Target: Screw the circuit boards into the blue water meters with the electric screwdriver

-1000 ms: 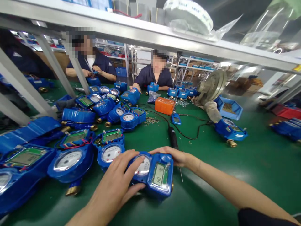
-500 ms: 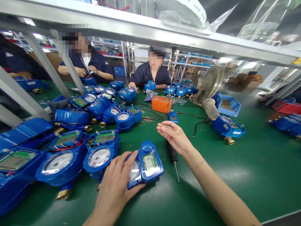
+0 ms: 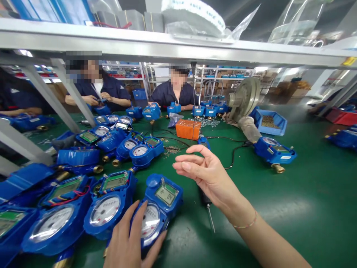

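My left hand (image 3: 128, 238) is wrapped around a blue water meter (image 3: 164, 193) with a round dial and a small digital display. Thumb and fingers lie along the dial's sides, and the meter rests on the green table. Above the table to its right hovers my right hand (image 3: 206, 175), fingers loosely curved and apart, with nothing visible in them. Partly hidden below that hand lies a black electric screwdriver (image 3: 208, 201), its thin metal bit toward me. Beside my left hand stands another water meter (image 3: 106, 208) with its circuit board and display uncovered.
Many more blue meters crowd the left side, brass fittings sticking out. Loose screws (image 3: 171, 150) lie near an orange box (image 3: 188, 129). A blue bin (image 3: 270, 123), a blower (image 3: 245, 98) and a lone meter (image 3: 275, 150) stand right. Co-workers sit across, under a shelf beam (image 3: 156, 46).
The held meter has turned, its display now tilted up and more readable, and it sits closer to the neighbouring meter. My right hand has shifted slightly left in view; the camera view has tilted.
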Demonstrator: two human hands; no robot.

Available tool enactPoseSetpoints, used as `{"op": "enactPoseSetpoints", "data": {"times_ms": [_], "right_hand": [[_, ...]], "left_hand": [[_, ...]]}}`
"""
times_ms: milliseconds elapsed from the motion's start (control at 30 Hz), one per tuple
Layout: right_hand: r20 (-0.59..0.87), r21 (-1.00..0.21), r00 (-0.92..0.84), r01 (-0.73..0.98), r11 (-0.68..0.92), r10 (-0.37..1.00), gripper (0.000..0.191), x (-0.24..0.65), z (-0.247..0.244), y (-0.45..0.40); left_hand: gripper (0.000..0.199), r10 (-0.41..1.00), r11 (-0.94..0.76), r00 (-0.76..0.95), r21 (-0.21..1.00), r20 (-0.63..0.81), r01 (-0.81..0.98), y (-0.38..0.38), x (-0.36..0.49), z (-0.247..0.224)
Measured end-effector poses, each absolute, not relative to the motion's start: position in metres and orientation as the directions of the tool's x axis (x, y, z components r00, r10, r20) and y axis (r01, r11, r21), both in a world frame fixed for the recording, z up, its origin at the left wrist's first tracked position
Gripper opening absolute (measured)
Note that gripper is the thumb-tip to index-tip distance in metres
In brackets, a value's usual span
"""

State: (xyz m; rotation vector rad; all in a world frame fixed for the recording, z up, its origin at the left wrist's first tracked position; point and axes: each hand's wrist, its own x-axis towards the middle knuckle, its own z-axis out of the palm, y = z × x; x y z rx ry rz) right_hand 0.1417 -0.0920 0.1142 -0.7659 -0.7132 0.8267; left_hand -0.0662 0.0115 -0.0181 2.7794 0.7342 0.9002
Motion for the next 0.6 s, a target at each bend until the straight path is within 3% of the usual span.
{"op": "enactPoseSetpoints", "data": {"times_ms": [133,400,600], "right_hand": [[0.239,-0.794,0.473,-0.407,0.451,0.848,0.030,0.144,0.115,-0.090],[0.220,-0.777,0.474,-0.443,0.447,0.852,0.028,0.146,0.115,-0.090],[0.230,-0.784,0.490,-0.418,0.459,0.841,0.038,0.144,0.113,-0.089]], "left_hand": [[0.065,0.508,-0.861,0.688,0.298,0.518,0.411,0.010,-0.064,-0.016],[0.067,0.459,-0.883,0.684,0.204,0.566,0.424,0.005,-0.062,-0.015],[0.066,0.466,-0.875,0.669,0.192,0.578,0.444,0.001,-0.063,-0.014]]}}
